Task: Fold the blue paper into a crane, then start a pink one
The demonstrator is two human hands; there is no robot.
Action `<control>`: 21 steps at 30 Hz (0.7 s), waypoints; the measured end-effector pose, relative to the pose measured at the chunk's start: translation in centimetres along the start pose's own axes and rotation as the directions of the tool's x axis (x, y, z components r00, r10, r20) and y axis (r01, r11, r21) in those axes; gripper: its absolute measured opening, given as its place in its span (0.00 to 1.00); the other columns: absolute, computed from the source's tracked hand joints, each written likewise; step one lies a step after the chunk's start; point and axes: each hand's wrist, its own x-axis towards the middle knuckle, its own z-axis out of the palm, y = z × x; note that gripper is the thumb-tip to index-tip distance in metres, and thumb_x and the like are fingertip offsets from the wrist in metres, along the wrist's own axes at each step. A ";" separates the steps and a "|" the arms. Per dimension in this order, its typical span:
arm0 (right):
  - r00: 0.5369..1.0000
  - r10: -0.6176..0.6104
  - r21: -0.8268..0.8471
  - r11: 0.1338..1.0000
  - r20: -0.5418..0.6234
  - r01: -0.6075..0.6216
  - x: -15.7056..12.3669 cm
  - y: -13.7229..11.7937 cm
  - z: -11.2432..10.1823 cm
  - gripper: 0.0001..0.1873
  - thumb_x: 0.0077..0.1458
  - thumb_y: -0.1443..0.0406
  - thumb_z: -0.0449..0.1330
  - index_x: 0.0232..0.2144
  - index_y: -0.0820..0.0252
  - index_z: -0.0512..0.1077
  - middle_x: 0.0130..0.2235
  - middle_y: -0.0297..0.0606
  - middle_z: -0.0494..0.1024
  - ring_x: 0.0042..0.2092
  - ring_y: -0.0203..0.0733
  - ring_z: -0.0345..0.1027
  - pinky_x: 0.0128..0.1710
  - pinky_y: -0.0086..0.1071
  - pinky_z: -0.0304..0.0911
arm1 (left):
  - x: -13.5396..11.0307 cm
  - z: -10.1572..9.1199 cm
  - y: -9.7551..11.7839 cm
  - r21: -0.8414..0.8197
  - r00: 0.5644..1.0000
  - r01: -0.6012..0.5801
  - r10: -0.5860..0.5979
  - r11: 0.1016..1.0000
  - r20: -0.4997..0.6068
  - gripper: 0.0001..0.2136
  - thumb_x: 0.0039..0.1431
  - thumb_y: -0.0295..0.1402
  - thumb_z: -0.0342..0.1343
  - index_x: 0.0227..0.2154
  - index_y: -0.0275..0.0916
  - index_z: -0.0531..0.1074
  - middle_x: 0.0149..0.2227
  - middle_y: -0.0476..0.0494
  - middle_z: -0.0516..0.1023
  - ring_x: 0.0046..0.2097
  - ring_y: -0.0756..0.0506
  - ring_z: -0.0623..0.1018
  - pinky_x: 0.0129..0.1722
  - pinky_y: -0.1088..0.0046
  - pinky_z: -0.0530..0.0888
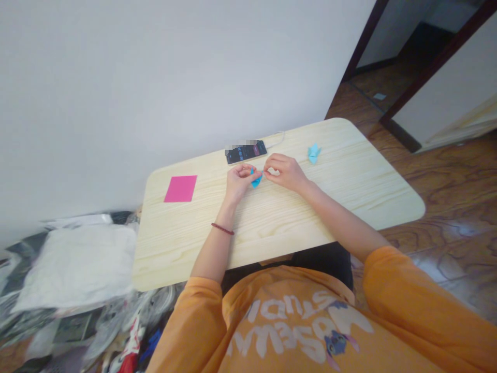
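Note:
Between my hands is a small piece of folded blue paper (256, 181), held above the middle of the table. My left hand (238, 181) is closed on its left side, thumb along the paper. The thumb and index finger of my right hand (285, 171) pinch at its right tip; the exact contact is too small to make out. Farther right, a light blue folded paper crane (314, 153) rests on the table. A flat square of pink paper (180, 188) lies to the left of my left hand.
The pale wood-grain table (186, 248) has rounded corners and stands against a white wall. Just beyond my hands lies a phone (246, 152) with a cable (276, 141). On the left are a white cushion (85, 264) and mixed clutter. A doorway is at the upper right.

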 end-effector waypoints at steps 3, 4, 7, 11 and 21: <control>0.999 0.011 0.023 1.000 -0.038 -0.010 0.0 -0.2 0.1 0.05 0.52 0.69 0.57 0.26 0.57 0.70 0.30 0.36 0.71 0.31 0.38 0.62 0.32 0.32 0.58 | -0.1 0.3 0.0 -0.009 0.999 -0.045 0.044 0.999 -0.022 0.15 0.33 0.32 0.73 0.24 0.37 0.73 0.23 0.50 0.77 0.24 0.53 0.74 0.28 0.76 0.71; 0.999 0.019 0.036 0.999 -0.050 -0.018 0.0 -0.2 0.1 0.05 0.52 0.70 0.57 0.26 0.57 0.70 0.29 0.35 0.70 0.30 0.38 0.61 0.32 0.32 0.58 | -0.2 0.3 0.0 -0.010 0.998 -0.054 0.053 0.999 -0.031 0.15 0.33 0.32 0.73 0.24 0.37 0.73 0.23 0.50 0.78 0.24 0.53 0.74 0.29 0.76 0.71; 0.997 0.040 0.078 0.996 -0.070 -0.035 0.0 -0.3 0.2 0.04 0.51 0.70 0.57 0.26 0.58 0.70 0.27 0.33 0.67 0.27 0.36 0.58 0.30 0.31 0.57 | -0.3 0.5 0.0 -0.007 0.996 -0.065 0.064 0.998 -0.061 0.14 0.34 0.32 0.72 0.24 0.37 0.72 0.24 0.50 0.78 0.25 0.53 0.74 0.30 0.76 0.71; 0.995 0.070 0.104 0.993 -0.076 -0.062 0.1 -0.2 0.4 0.03 0.51 0.69 0.58 0.26 0.59 0.71 0.27 0.33 0.67 0.26 0.34 0.57 0.30 0.31 0.56 | -0.3 0.5 -0.1 -0.009 0.991 -0.106 0.105 0.994 -0.083 0.13 0.36 0.31 0.72 0.23 0.37 0.72 0.23 0.50 0.77 0.25 0.52 0.75 0.29 0.76 0.71; 0.992 0.098 0.148 0.985 -0.081 -0.085 0.2 0.1 0.8 0.02 0.50 0.70 0.59 0.27 0.60 0.71 0.28 0.33 0.69 0.26 0.33 0.59 0.29 0.30 0.57 | -0.1 0.4 0.0 0.124 0.975 -0.206 0.214 0.971 -0.059 0.14 0.36 0.34 0.71 0.23 0.37 0.70 0.24 0.51 0.76 0.25 0.54 0.74 0.27 0.78 0.71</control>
